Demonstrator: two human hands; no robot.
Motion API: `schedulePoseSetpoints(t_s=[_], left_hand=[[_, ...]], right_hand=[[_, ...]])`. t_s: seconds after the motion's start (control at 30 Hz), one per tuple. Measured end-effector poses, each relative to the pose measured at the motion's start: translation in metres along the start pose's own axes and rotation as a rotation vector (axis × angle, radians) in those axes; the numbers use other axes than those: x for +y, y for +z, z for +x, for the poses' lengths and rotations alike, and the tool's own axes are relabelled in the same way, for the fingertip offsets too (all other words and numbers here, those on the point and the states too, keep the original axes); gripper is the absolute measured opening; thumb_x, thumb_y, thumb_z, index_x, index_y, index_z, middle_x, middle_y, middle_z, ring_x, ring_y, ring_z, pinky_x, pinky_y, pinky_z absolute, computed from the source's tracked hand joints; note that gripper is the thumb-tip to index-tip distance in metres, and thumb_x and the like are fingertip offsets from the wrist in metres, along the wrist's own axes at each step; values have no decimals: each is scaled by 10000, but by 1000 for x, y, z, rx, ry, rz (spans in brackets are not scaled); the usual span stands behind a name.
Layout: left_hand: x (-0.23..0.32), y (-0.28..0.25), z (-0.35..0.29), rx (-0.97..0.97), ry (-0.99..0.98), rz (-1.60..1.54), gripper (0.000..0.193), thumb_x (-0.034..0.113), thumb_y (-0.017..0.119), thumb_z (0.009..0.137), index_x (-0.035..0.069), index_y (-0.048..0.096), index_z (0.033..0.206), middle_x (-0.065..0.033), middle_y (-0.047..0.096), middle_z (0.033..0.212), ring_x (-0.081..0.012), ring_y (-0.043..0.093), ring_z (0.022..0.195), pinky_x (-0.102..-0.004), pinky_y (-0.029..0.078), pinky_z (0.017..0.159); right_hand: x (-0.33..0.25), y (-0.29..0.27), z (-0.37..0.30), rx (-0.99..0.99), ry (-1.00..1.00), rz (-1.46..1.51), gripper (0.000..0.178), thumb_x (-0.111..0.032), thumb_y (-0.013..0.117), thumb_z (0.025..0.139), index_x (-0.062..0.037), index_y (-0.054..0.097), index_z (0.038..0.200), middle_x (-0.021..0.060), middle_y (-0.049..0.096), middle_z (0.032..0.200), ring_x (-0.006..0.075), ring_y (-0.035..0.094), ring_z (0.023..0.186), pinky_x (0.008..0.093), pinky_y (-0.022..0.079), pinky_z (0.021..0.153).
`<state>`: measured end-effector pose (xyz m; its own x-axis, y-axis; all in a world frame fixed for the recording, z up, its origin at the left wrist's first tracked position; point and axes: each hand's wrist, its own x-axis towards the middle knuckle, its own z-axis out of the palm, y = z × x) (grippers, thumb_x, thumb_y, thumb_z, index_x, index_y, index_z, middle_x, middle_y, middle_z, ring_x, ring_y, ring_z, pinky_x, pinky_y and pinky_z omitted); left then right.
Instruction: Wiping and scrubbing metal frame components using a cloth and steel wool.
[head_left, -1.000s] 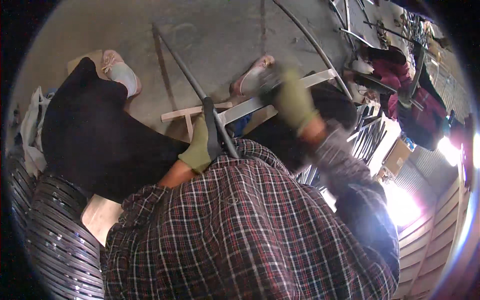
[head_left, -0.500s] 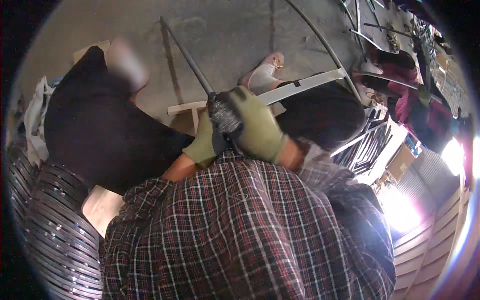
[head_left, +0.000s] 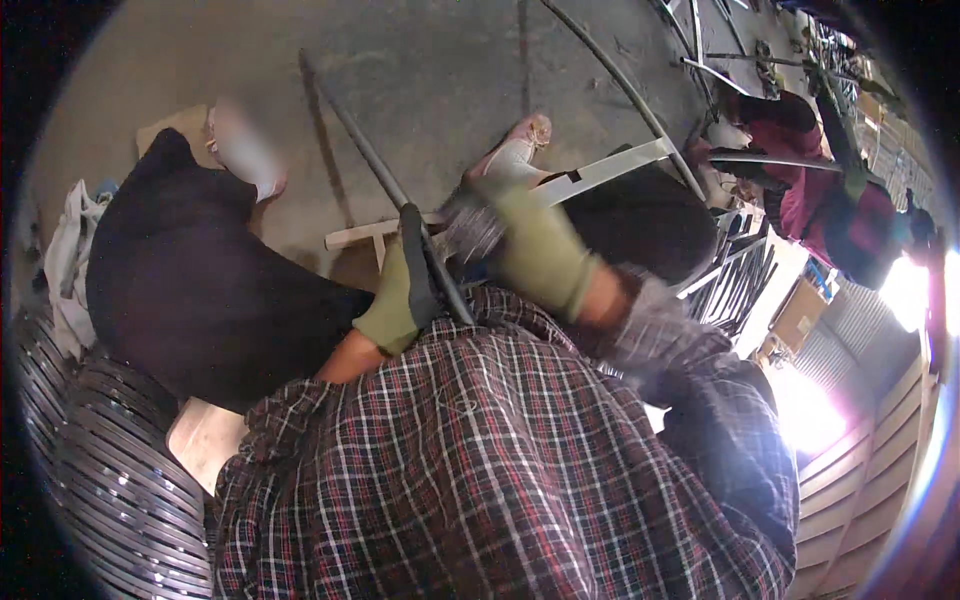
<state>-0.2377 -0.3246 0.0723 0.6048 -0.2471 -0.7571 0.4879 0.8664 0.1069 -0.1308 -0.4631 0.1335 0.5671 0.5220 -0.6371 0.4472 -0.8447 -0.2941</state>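
A long dark metal rod [head_left: 365,148] slants from the far left floor down to my plaid shirt front. My left hand [head_left: 398,290], in a green and black work glove, is closed round its near part. Just right of the rod is my right hand [head_left: 540,245], gloved alike and smeared by motion. It grips a dark, shiny, crumpled-looking wad [head_left: 472,228], whose exact kind I cannot make out. The wad is close beside the rod; whether it touches the rod is unclear.
A pale metal bar [head_left: 610,172] crosses by my right knee, meeting a long curved tube [head_left: 625,85]. Black curved strips [head_left: 125,470] are stacked at left, near a light board [head_left: 207,440]. A person in maroon [head_left: 800,215] is at right, near dark rods [head_left: 735,290].
My right hand and the dark wad have shifted right, off the rod's near part. That part and my left hand's grip on it now show. The rod has stayed in the left hand.
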Motion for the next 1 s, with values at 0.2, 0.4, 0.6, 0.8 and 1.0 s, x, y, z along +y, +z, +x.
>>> schedulePoseSetpoints(t_s=[0.2, 0.4, 0.6, 0.8, 1.0], left_hand=[[4, 0, -3, 124, -82, -98, 464, 544, 503, 971, 91, 584, 1035, -98, 672, 869, -202, 644, 675, -333, 555, 577], [3, -2, -1, 140, -21, 65, 434, 493, 545, 965, 81, 587, 1097, -87, 652, 932, -200, 653, 784, -339, 565, 634], [28, 4, -26, 327, 876, 1759, 730, 141, 747, 720, 91, 457, 1388, -193, 483, 1375, -430, 430, 1291, -518, 410, 1003], [41, 17, -20, -243, 757, 2249, 688, 128, 690, 750, 59, 457, 1393, -145, 561, 1254, -351, 476, 1247, -470, 372, 1060], [47, 39, 6, -312, 1040, 2085, 701, 186, 752, 712, 63, 489, 1350, -138, 593, 1100, -334, 555, 1078, -449, 424, 1000]], right_hand=[[159, -56, 23, 488, 144, -155, 204, -99, 667, 786, -63, 673, 986, 178, 651, 915, 397, 633, 853, 445, 533, 729], [274, -140, 5, 885, 253, 31, 331, -170, 671, 847, -49, 650, 1154, 152, 711, 974, 272, 691, 857, 378, 538, 739], [243, -135, -58, 1024, -42, 678, 243, -176, 659, 876, -43, 712, 1071, 51, 727, 1046, 138, 670, 884, 268, 526, 820], [210, -107, -101, 1194, -31, 264, 288, -236, 729, 783, -139, 730, 1054, 51, 718, 1096, 264, 673, 1019, 372, 512, 924], [230, -94, -114, 1428, 51, 902, 456, -332, 445, 1002, 10, 606, 1258, 104, 661, 1195, 222, 639, 1055, 369, 513, 931]])
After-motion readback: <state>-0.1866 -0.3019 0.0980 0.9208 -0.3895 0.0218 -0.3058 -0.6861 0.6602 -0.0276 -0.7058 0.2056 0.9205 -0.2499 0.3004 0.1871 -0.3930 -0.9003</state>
